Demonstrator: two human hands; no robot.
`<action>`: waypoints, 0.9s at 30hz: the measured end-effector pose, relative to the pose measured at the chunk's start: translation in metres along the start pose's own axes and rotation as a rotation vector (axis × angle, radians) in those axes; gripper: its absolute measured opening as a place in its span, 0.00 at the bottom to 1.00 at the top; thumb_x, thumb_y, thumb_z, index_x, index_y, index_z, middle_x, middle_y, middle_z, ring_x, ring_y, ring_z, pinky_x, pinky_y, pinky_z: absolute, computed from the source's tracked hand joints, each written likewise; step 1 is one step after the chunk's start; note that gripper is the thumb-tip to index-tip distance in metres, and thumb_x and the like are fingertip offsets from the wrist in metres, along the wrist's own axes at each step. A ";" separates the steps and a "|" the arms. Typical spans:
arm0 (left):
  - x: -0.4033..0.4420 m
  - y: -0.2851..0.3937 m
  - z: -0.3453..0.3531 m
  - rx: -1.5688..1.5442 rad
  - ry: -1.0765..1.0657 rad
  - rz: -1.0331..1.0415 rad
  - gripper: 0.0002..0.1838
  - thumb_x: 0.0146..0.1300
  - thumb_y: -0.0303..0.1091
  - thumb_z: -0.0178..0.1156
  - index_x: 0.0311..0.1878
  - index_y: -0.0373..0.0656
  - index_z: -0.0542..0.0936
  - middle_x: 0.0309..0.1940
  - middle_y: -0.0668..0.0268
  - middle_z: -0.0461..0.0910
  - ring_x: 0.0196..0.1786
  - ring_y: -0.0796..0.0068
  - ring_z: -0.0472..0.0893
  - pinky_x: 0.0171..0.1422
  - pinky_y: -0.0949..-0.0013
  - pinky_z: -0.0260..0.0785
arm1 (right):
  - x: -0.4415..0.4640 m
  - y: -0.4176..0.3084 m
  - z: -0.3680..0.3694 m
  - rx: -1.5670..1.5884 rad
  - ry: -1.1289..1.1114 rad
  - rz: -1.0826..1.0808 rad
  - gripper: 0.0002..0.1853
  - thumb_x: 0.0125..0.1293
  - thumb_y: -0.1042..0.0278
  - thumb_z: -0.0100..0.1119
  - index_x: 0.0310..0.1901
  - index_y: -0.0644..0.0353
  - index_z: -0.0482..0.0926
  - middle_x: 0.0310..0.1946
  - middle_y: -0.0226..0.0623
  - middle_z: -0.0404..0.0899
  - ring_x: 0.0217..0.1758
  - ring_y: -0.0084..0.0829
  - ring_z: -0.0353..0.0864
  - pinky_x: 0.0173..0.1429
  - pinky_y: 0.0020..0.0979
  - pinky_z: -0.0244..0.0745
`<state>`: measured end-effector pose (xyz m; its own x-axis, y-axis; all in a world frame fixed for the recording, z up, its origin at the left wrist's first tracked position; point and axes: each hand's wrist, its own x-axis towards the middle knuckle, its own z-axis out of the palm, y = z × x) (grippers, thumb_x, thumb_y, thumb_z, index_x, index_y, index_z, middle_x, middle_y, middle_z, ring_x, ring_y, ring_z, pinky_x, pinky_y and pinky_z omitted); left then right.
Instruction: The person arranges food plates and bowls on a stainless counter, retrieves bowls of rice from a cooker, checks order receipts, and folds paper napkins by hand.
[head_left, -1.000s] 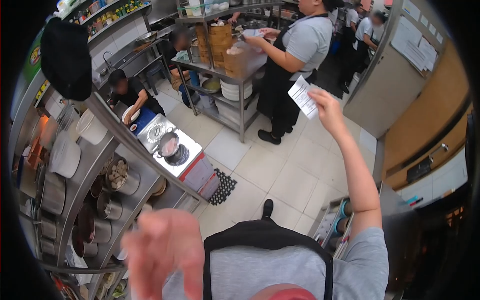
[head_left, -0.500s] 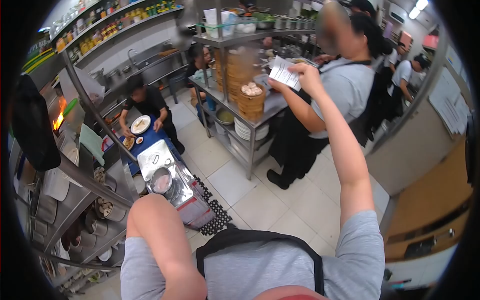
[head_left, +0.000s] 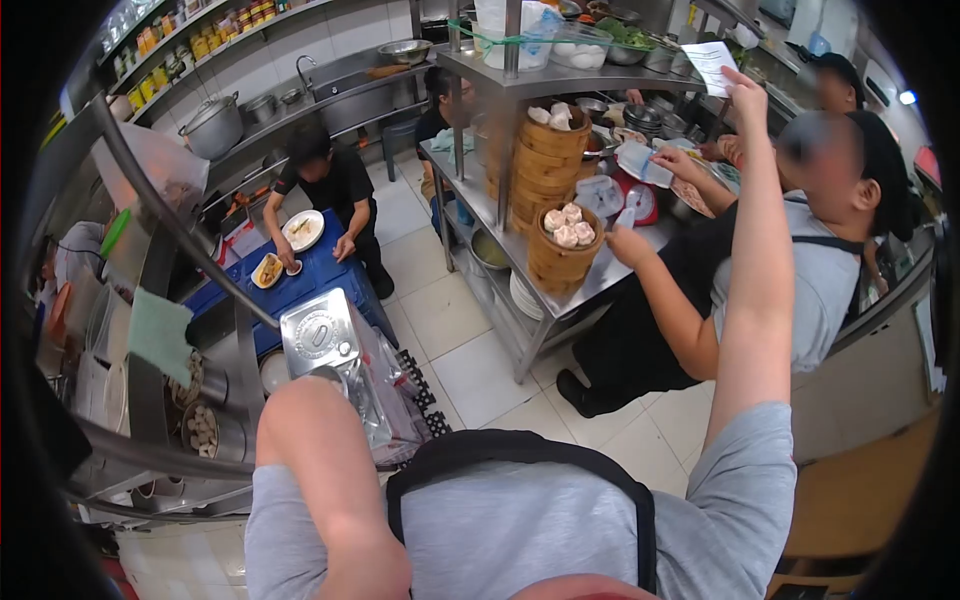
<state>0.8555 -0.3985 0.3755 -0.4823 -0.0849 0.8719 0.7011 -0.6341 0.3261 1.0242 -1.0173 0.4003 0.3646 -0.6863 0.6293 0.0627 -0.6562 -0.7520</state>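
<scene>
High at the upper right, my right hand (head_left: 745, 95) is closed on the edge of a white printed paper slip (head_left: 710, 67), held up beside the steel shelf. Past my raised forearm stands a co-worker in a grey shirt and black apron; one of their hands (head_left: 628, 246) is near a bamboo steamer (head_left: 563, 265) holding white dumplings, and the other (head_left: 678, 163) is at a clear plastic container (head_left: 643, 163). My left arm (head_left: 312, 450) is bent at the elbow, and its hand is out of the picture.
Taller steamers (head_left: 550, 160) stack on the steel table (head_left: 592, 315). A seated person in black is at a blue table (head_left: 255, 290) with a white plate (head_left: 303, 231). Silver metal tins (head_left: 322, 325) stand before my left elbow. A curved metal rail (head_left: 175, 225) runs along the left.
My right hand has gone up and to the right with the paper slip. The co-worker's hand, earlier at the slip, is now apart from it. My view has shifted.
</scene>
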 end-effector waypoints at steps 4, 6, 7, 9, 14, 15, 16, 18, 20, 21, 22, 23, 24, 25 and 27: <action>-0.034 0.064 -0.019 -0.023 0.106 0.186 0.26 0.72 0.46 0.33 0.59 0.37 0.70 0.59 0.54 0.70 0.63 0.57 0.68 0.68 0.60 0.55 | 0.069 0.027 0.012 0.224 0.014 0.086 0.22 0.47 0.85 0.50 0.42 0.54 0.84 0.33 0.33 0.81 0.29 0.21 0.74 0.32 0.20 0.67; -0.059 0.098 -0.039 0.002 0.048 0.160 0.28 0.71 0.49 0.32 0.62 0.38 0.67 0.62 0.54 0.66 0.66 0.57 0.64 0.70 0.60 0.53 | 0.109 0.049 0.030 0.351 0.064 0.128 0.20 0.50 0.86 0.49 0.41 0.54 0.84 0.32 0.33 0.80 0.25 0.20 0.71 0.27 0.20 0.65; -0.077 0.102 -0.052 -0.394 0.038 -0.207 0.28 0.70 0.50 0.34 0.65 0.41 0.61 0.67 0.55 0.56 0.70 0.61 0.55 0.72 0.60 0.48 | 0.131 0.062 0.037 0.398 0.096 0.177 0.20 0.51 0.86 0.49 0.40 0.55 0.84 0.32 0.34 0.80 0.25 0.21 0.71 0.27 0.20 0.66; -0.103 0.130 -0.071 -0.955 0.078 -0.661 0.28 0.68 0.50 0.39 0.67 0.45 0.58 0.71 0.55 0.47 0.74 0.63 0.47 0.73 0.58 0.45 | 0.181 0.087 0.045 0.496 0.106 0.242 0.19 0.52 0.87 0.49 0.41 0.58 0.83 0.33 0.35 0.80 0.26 0.23 0.72 0.29 0.20 0.67; -0.158 0.216 -0.073 -2.288 -0.103 -0.246 0.20 0.62 0.44 0.50 0.57 0.51 0.70 0.69 0.49 0.48 0.72 0.52 0.46 0.70 0.48 0.46 | 0.268 0.145 0.066 0.668 0.046 0.289 0.22 0.52 0.90 0.43 0.48 0.66 0.77 0.43 0.43 0.77 0.34 0.30 0.76 0.36 0.25 0.71; -0.166 0.229 -0.071 -2.392 -0.280 -0.164 0.19 0.61 0.43 0.53 0.55 0.52 0.73 0.69 0.48 0.48 0.72 0.50 0.46 0.70 0.46 0.47 | 0.282 0.151 0.072 0.766 0.097 0.316 0.22 0.52 0.91 0.42 0.49 0.67 0.77 0.44 0.44 0.77 0.35 0.31 0.76 0.37 0.26 0.72; -0.173 0.236 -0.067 -2.416 -0.446 -0.089 0.18 0.60 0.42 0.55 0.53 0.53 0.75 0.69 0.47 0.49 0.72 0.48 0.46 0.69 0.44 0.47 | 0.295 0.156 0.076 0.861 0.147 0.343 0.23 0.52 0.91 0.41 0.49 0.67 0.76 0.45 0.45 0.76 0.37 0.33 0.77 0.38 0.26 0.73; -0.190 0.250 -0.059 -2.409 -0.589 -0.041 0.16 0.59 0.41 0.57 0.51 0.54 0.77 0.68 0.46 0.49 0.72 0.46 0.46 0.69 0.42 0.47 | 0.326 0.177 0.083 0.828 0.155 0.337 0.23 0.53 0.91 0.41 0.50 0.68 0.76 0.46 0.46 0.76 0.37 0.33 0.77 0.39 0.27 0.73; -0.201 0.253 -0.051 -1.979 -1.129 0.171 0.20 0.61 0.47 0.55 0.54 0.53 0.74 0.71 0.49 0.42 0.72 0.41 0.44 0.67 0.43 0.50 | 0.352 0.192 0.089 0.794 0.160 0.333 0.23 0.53 0.91 0.40 0.50 0.68 0.76 0.46 0.47 0.76 0.37 0.34 0.77 0.39 0.27 0.74; -0.206 0.258 -0.049 -1.977 -1.129 0.167 0.20 0.61 0.47 0.55 0.54 0.53 0.74 0.71 0.49 0.42 0.72 0.41 0.44 0.67 0.43 0.50 | 0.362 0.195 0.091 0.793 0.152 0.351 0.23 0.53 0.91 0.40 0.50 0.68 0.76 0.46 0.47 0.75 0.36 0.34 0.77 0.38 0.27 0.74; -0.210 0.262 -0.047 -1.854 -1.221 0.193 0.17 0.60 0.43 0.55 0.51 0.50 0.75 0.70 0.48 0.45 0.71 0.41 0.47 0.67 0.43 0.49 | 0.370 0.197 0.095 0.793 0.142 0.370 0.23 0.53 0.91 0.40 0.50 0.68 0.76 0.46 0.47 0.75 0.36 0.34 0.77 0.36 0.26 0.74; -0.214 0.266 -0.047 -1.726 -1.309 0.218 0.15 0.60 0.39 0.54 0.49 0.47 0.76 0.69 0.46 0.47 0.71 0.42 0.49 0.67 0.43 0.49 | 0.383 0.202 0.097 0.762 0.113 0.368 0.23 0.53 0.91 0.41 0.50 0.67 0.75 0.46 0.48 0.75 0.34 0.35 0.77 0.34 0.26 0.74; -0.218 0.268 -0.046 -1.721 -1.313 0.216 0.15 0.60 0.39 0.54 0.49 0.47 0.76 0.69 0.46 0.47 0.71 0.42 0.49 0.67 0.43 0.49 | 0.397 0.206 0.100 0.781 0.144 0.358 0.25 0.51 0.91 0.41 0.51 0.65 0.76 0.44 0.46 0.76 0.30 0.31 0.75 0.30 0.24 0.72; -0.222 0.268 -0.046 -1.649 -1.355 0.220 0.15 0.58 0.36 0.55 0.48 0.46 0.77 0.68 0.44 0.49 0.70 0.40 0.49 0.67 0.44 0.50 | 0.415 0.210 0.099 0.742 0.070 0.316 0.26 0.50 0.91 0.41 0.51 0.63 0.76 0.43 0.45 0.77 0.28 0.29 0.74 0.29 0.23 0.69; -0.227 0.273 -0.048 -1.563 -1.398 0.196 0.16 0.53 0.30 0.57 0.47 0.44 0.78 0.66 0.43 0.54 0.70 0.40 0.50 0.68 0.45 0.49 | 0.444 0.212 0.097 0.750 0.015 0.265 0.28 0.49 0.90 0.42 0.52 0.59 0.77 0.40 0.40 0.78 0.23 0.25 0.69 0.25 0.19 0.61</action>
<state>1.1309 -0.5889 0.2489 0.6679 -0.1913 0.7192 -0.5954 -0.7171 0.3622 1.2901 -1.4310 0.5011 0.4427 -0.7979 0.4091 0.5863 -0.0875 -0.8053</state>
